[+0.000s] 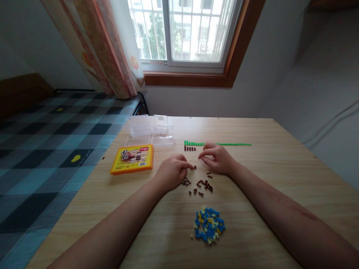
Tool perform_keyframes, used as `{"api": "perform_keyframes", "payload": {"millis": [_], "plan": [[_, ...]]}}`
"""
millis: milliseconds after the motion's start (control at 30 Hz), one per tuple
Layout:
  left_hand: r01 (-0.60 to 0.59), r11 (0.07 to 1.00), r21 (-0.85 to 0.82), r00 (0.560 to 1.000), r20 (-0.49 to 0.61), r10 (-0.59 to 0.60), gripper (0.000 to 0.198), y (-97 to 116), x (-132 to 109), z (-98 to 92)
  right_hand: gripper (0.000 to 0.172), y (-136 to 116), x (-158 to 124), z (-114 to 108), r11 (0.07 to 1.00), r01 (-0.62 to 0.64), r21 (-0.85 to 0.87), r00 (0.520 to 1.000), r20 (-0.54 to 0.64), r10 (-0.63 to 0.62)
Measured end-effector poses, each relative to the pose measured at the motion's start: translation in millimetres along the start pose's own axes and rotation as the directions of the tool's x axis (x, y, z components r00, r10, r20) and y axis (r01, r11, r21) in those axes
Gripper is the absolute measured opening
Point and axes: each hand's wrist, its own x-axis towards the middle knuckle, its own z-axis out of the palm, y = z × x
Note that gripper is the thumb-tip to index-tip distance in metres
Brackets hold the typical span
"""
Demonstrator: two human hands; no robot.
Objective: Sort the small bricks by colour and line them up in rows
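Observation:
My left hand point(174, 170) rests on the wood-grain table with its index finger stretched out. That fingertip is at a small brown toy brick point(195, 167), and the thumb stays apart from it. Across from it, my right hand point(215, 157) hovers low with thumb and index tips a little apart and nothing visible between them. Just beyond lies a short row of brown bricks point(190, 148). A long row of green bricks point(193, 143) runs behind it, partly hidden by my right hand. Loose brown bricks point(206, 185) are scattered nearer to me, some beside my left wrist.
A pile of blue and yellow bricks point(209, 226) lies between my forearms. On the left are a yellow-orange flat box point(132, 159) and clear plastic cases point(163, 139). Two thin brown pieces point(209, 176) sit below my right hand. A bed point(56, 149) adjoins the table's left side.

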Motion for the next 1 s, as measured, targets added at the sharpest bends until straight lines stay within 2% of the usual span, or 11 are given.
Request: {"api": "perform_keyframes", "payload": {"millis": [167,333,500,600,767,867,1000], "plan": [[0.001,1.0,0.013,1.0,0.0,-0.001,0.035,1,0,-0.4,0.021,-8,-3,-5,0.992,0.012,0.125,0.994,0.102,-0.025],[-0.003,0.999,0.037,1.0,0.017,0.003,0.035,3,-1,-0.6,0.02,-12,-5,-4,0.993,0.006,0.118,0.981,0.192,-0.029],[0.014,1.0,0.005,1.0,-0.014,-0.014,0.035,2,-1,1.4,0.021,-12,-6,-2,0.996,0.009,0.091,0.977,0.212,-0.028],[0.023,1.0,-0.006,0.999,-0.026,-0.023,0.036,1,0,2.1,0.021,-6,-5,-1,1.0,-0.007,0.003,0.985,0.175,0.007],[0.04,0.999,-0.01,0.999,-0.016,-0.041,0.036,4,1,0.4,0.024,10,0,1,0.959,-0.127,-0.254,0.99,0.018,0.136],[0.045,0.999,-0.013,0.999,-0.019,-0.045,0.037,4,1,-0.1,0.026,15,5,3,0.939,-0.179,-0.294,0.983,-0.007,0.186],[0.044,0.999,-0.015,0.999,-0.025,-0.045,0.037,4,1,0.6,0.027,16,7,6,0.938,-0.189,-0.291,0.981,-0.008,0.195]]}}
